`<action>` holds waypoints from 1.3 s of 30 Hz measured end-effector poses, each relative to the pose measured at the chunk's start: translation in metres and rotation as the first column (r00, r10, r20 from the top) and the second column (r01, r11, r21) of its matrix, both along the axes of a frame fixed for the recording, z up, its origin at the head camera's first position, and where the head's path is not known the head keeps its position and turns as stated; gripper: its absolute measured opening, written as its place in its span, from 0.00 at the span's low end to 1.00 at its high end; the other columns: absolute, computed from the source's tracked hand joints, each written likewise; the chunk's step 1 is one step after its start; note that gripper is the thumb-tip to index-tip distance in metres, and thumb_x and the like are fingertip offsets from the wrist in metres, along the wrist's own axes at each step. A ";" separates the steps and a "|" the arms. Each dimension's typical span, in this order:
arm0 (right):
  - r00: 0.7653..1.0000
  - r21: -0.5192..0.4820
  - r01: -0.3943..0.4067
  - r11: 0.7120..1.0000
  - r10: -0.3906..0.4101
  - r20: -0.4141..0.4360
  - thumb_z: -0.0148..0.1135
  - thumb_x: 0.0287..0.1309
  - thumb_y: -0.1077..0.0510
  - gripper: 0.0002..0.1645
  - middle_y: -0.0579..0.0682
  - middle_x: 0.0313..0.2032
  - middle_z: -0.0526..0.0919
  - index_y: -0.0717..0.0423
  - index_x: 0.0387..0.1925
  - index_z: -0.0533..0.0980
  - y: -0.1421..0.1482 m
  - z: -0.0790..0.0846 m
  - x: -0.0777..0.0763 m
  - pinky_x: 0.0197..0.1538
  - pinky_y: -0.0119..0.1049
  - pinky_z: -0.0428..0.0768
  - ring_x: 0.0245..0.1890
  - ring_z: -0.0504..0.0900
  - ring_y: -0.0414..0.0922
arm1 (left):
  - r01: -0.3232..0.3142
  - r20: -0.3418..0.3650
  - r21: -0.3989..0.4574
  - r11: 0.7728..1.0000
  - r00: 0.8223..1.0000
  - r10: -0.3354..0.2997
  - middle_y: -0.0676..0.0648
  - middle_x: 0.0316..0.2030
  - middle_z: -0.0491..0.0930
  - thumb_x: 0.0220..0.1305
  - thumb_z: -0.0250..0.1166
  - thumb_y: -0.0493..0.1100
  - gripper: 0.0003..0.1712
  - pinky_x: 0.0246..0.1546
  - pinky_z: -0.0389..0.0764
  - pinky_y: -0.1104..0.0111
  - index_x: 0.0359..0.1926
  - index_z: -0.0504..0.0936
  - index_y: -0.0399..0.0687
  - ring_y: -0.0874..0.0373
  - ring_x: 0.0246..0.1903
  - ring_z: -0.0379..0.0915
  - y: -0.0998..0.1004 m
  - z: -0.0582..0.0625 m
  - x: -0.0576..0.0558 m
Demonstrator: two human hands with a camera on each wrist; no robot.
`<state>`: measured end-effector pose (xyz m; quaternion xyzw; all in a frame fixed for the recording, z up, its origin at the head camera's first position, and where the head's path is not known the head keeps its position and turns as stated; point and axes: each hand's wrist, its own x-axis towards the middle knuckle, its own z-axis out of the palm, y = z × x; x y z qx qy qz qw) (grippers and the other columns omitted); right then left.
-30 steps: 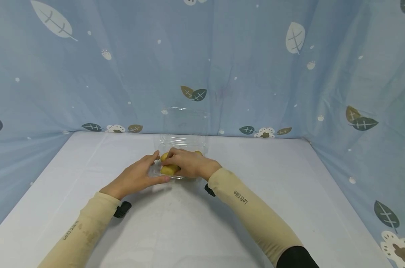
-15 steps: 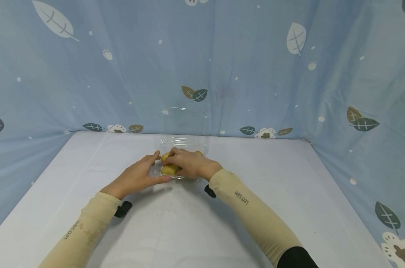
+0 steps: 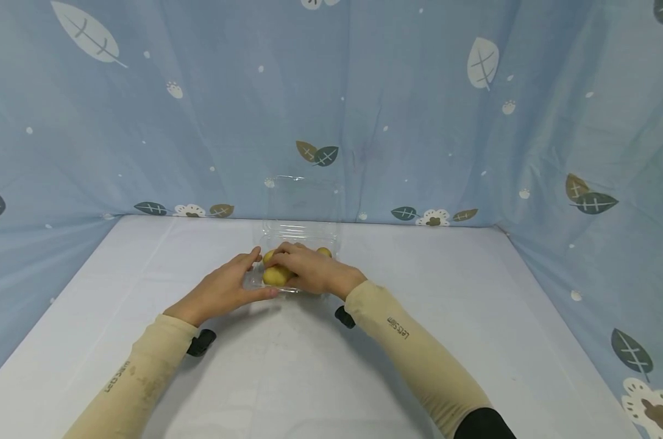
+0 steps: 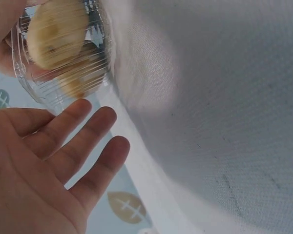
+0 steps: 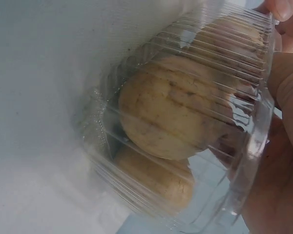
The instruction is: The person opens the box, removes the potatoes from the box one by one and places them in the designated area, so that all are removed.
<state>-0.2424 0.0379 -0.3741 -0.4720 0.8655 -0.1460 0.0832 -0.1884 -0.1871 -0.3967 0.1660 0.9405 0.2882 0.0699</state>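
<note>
A clear plastic clamshell box (image 3: 249,281) with several potatoes in it stands before me. My right hand (image 3: 312,268) reaches into it from the right, fingers and thumb curled over a yellowish potato (image 3: 276,277) at the front left. Behind that hand, another potato (image 3: 324,251) shows at the back right. My left hand (image 3: 230,291) stays at the box's left side, fingers apart and thumb along the front edge. In the left wrist view its fingers (image 4: 75,146) are loosely extended beside the ribbed wall. Through the wall, the right wrist view shows a large potato (image 5: 166,107) over a smaller one (image 5: 158,180).
The box's transparent lid (image 3: 303,198) stands upright at the back, in front of a blue curtain (image 3: 419,110) with leaf prints. A white cloth (image 3: 446,305) covers the table. The curtain borders it at the back and both sides.
The potato under my right hand has turned slightly, and its rounded end shows more. My right hand has shifted a little, uncovering more of the back right potato. The left hand keeps its place.
</note>
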 end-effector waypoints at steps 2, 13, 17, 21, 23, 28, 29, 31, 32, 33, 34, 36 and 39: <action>1.000 -0.004 0.002 1.000 -0.002 -0.001 0.69 0.64 0.58 0.32 0.48 0.64 0.73 0.53 0.68 0.71 0.000 0.001 0.000 0.67 0.36 0.67 0.64 0.71 0.46 | 0.003 0.000 0.003 1.000 1.000 -0.003 0.34 0.75 0.57 0.60 0.66 0.73 0.64 0.65 0.65 0.39 0.80 0.49 0.39 0.36 0.71 0.58 0.000 0.001 0.001; 0.996 -0.012 0.090 0.996 -0.089 0.029 0.69 0.64 0.51 0.32 0.41 0.64 0.74 0.43 0.67 0.70 0.003 0.006 0.006 0.57 0.42 0.72 0.62 0.69 0.42 | 0.005 0.011 0.022 1.000 1.000 -0.005 0.39 0.74 0.61 0.59 0.66 0.73 0.65 0.64 0.66 0.38 0.80 0.47 0.40 0.39 0.71 0.61 0.001 -0.002 -0.001; 0.996 -0.043 0.088 0.995 -0.087 0.031 0.70 0.64 0.52 0.33 0.42 0.64 0.74 0.45 0.68 0.70 0.005 0.006 0.005 0.59 0.39 0.73 0.63 0.69 0.41 | 0.004 0.008 0.020 1.000 1.000 -0.004 0.39 0.74 0.61 0.59 0.67 0.72 0.64 0.64 0.66 0.39 0.81 0.47 0.40 0.39 0.71 0.61 0.002 -0.002 -0.001; 0.994 -0.101 0.095 0.990 -0.088 0.071 0.71 0.63 0.55 0.34 0.45 0.62 0.74 0.48 0.68 0.71 0.006 0.008 0.006 0.60 0.36 0.74 0.60 0.72 0.40 | 0.006 0.006 0.013 1.000 1.000 -0.006 0.39 0.74 0.61 0.60 0.67 0.72 0.65 0.64 0.66 0.38 0.80 0.47 0.40 0.39 0.71 0.60 0.001 -0.001 0.000; 0.991 -0.121 0.108 0.987 -0.097 0.091 0.72 0.62 0.56 0.34 0.45 0.62 0.74 0.49 0.67 0.71 0.006 0.010 0.007 0.59 0.36 0.75 0.58 0.73 0.40 | 0.002 0.011 0.013 1.000 1.000 -0.002 0.39 0.74 0.61 0.59 0.66 0.73 0.65 0.65 0.65 0.39 0.81 0.47 0.40 0.39 0.71 0.59 0.001 0.000 0.000; 0.988 -0.143 0.137 0.980 -0.124 0.091 0.72 0.62 0.56 0.33 0.46 0.62 0.73 0.49 0.67 0.72 0.009 0.010 0.009 0.59 0.36 0.76 0.57 0.74 0.41 | 0.002 0.017 0.003 1.000 1.000 -0.002 0.38 0.75 0.59 0.59 0.65 0.75 0.65 0.66 0.64 0.39 0.81 0.47 0.40 0.38 0.72 0.58 0.001 0.002 0.001; 0.988 -0.151 0.140 0.979 -0.127 0.093 0.72 0.62 0.56 0.32 0.47 0.62 0.73 0.49 0.67 0.72 0.010 0.010 0.009 0.59 0.36 0.76 0.57 0.74 0.41 | 0.004 0.018 0.000 1.000 1.000 -0.004 0.37 0.75 0.59 0.59 0.65 0.75 0.65 0.66 0.64 0.38 0.81 0.47 0.40 0.38 0.72 0.58 0.001 0.002 0.001; 0.987 -0.171 0.145 0.975 -0.129 0.100 0.72 0.62 0.56 0.32 0.47 0.62 0.73 0.50 0.66 0.72 0.012 0.010 0.010 0.59 0.33 0.75 0.57 0.74 0.41 | 0.003 0.027 -0.005 1.000 1.000 -0.003 0.35 0.75 0.58 0.59 0.65 0.75 0.65 0.66 0.64 0.38 0.81 0.46 0.40 0.37 0.72 0.58 0.000 0.003 0.001; 0.986 -0.184 0.147 0.972 -0.130 0.103 0.73 0.62 0.56 0.32 0.47 0.62 0.73 0.50 0.65 0.72 0.014 0.010 0.010 0.59 0.32 0.75 0.57 0.74 0.41 | 0.001 0.029 -0.007 1.000 1.000 -0.001 0.34 0.74 0.58 0.59 0.65 0.74 0.65 0.66 0.64 0.38 0.81 0.46 0.40 0.37 0.72 0.58 0.000 0.003 0.001; 0.985 -0.197 0.153 0.968 -0.134 0.108 0.73 0.61 0.57 0.32 0.47 0.62 0.73 0.50 0.65 0.73 0.015 0.010 0.011 0.59 0.32 0.75 0.58 0.74 0.41 | 0.002 0.032 -0.011 1.000 0.999 -0.002 0.34 0.74 0.58 0.60 0.65 0.74 0.65 0.65 0.64 0.38 0.81 0.46 0.40 0.37 0.72 0.58 0.000 0.003 0.001; 0.984 -0.210 0.158 0.965 -0.137 0.110 0.74 0.60 0.56 0.32 0.47 0.62 0.73 0.50 0.65 0.73 0.016 0.010 0.011 0.59 0.31 0.75 0.58 0.74 0.41 | 0.001 0.035 -0.014 1.000 0.999 -0.001 0.33 0.74 0.57 0.60 0.65 0.74 0.65 0.66 0.64 0.38 0.81 0.46 0.40 0.36 0.72 0.57 0.000 0.003 0.001; 0.983 -0.233 0.168 0.958 -0.145 0.113 0.75 0.59 0.56 0.33 0.47 0.62 0.73 0.50 0.64 0.73 0.019 0.011 0.013 0.59 0.31 0.76 0.58 0.74 0.41 | 0.001 0.037 -0.019 1.000 0.999 0.000 0.32 0.75 0.57 0.60 0.65 0.74 0.65 0.66 0.64 0.38 0.81 0.47 0.40 0.36 0.72 0.57 0.000 0.003 0.001; 0.980 -0.267 0.187 0.945 -0.160 0.119 0.76 0.58 0.57 0.33 0.48 0.62 0.73 0.50 0.63 0.73 0.023 0.012 0.015 0.59 0.32 0.76 0.57 0.75 0.42 | 0.002 0.037 -0.023 1.000 0.999 -0.001 0.32 0.75 0.56 0.59 0.65 0.75 0.65 0.66 0.63 0.38 0.80 0.47 0.40 0.35 0.73 0.55 0.000 0.003 0.000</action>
